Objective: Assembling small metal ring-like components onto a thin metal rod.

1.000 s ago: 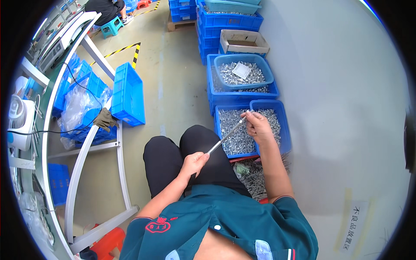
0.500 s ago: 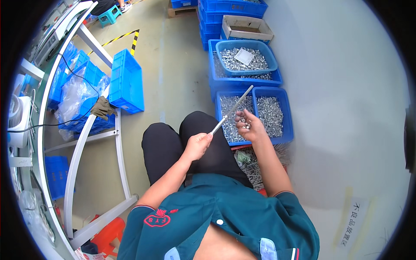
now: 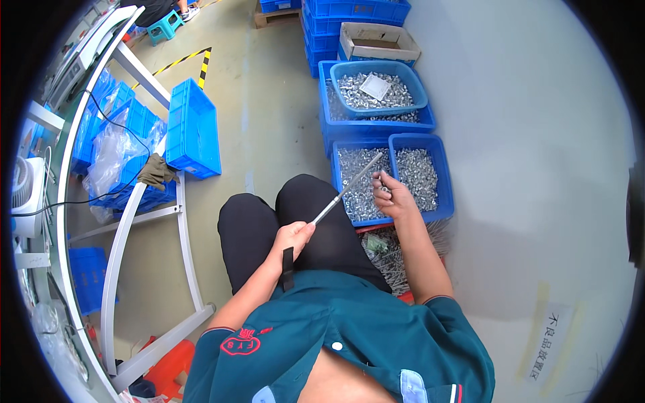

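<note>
Spilling looks like the main risk: the right hand (image 3: 395, 197) cups small metal fittings (image 3: 385, 190), and a loosened finger could let one drop among the loose pieces in the left blue bin (image 3: 335, 164). That grip is curled round the fittings, though how firmly I cannot tell. A second danger, as I judge it, is the long metal rod (image 3: 335, 201) swinging off line, since it is held only near its lower end and a twist of the wrist would carry the far tip wide, perhaps into the other hand's fingers.

The left hand (image 3: 293, 240) has thumb and fingers pinched on that lower end. From this grip the rod slants up between 1 and 2 o'clock, its tip appearing over the left bin. The right hand lies at 2 o'clock from the left. Seen from the right hand, the tip stands between 11 and 12 o'clock, near the fingertips but apart, while the narrower blue bin (image 3: 446, 183) sits toward 2 o'clock.
</note>
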`<state>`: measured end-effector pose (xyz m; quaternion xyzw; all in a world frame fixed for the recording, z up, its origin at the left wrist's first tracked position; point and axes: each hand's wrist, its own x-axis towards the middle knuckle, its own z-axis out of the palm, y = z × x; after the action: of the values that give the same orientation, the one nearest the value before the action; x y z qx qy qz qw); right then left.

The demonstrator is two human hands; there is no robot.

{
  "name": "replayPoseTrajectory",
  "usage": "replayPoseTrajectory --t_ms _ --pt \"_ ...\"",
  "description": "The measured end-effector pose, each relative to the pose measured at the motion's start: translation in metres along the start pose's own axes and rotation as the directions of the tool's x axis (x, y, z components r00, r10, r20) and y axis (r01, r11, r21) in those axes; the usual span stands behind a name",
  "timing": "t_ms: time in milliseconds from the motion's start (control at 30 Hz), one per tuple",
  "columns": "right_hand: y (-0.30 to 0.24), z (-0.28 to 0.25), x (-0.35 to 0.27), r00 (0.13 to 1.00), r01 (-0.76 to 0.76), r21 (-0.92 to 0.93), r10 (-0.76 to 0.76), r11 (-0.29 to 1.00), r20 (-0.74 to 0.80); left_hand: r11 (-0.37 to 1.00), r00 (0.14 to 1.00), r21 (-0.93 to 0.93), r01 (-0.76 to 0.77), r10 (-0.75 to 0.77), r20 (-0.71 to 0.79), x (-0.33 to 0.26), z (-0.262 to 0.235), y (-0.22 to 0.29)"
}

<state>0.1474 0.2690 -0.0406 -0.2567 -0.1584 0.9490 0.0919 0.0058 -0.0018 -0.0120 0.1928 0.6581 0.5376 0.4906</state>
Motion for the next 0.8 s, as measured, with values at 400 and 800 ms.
replayPoseTrajectory --t_ms 400,800 --pt "-0.003 0.051 -0.010 0.991 0.017 0.172 -0.040 0.985 0.130 0.999 0.999 0.038 -0.025 0.024 0.046 -0.007 -0.001 -0.017" --pt "-0.029 0.068 -0.033 0.988 0.100 -0.229 -0.069 0.968 0.139 0.955 0.980 0.221 -0.196 0.201 0.000 -0.015 -0.003 -0.006"
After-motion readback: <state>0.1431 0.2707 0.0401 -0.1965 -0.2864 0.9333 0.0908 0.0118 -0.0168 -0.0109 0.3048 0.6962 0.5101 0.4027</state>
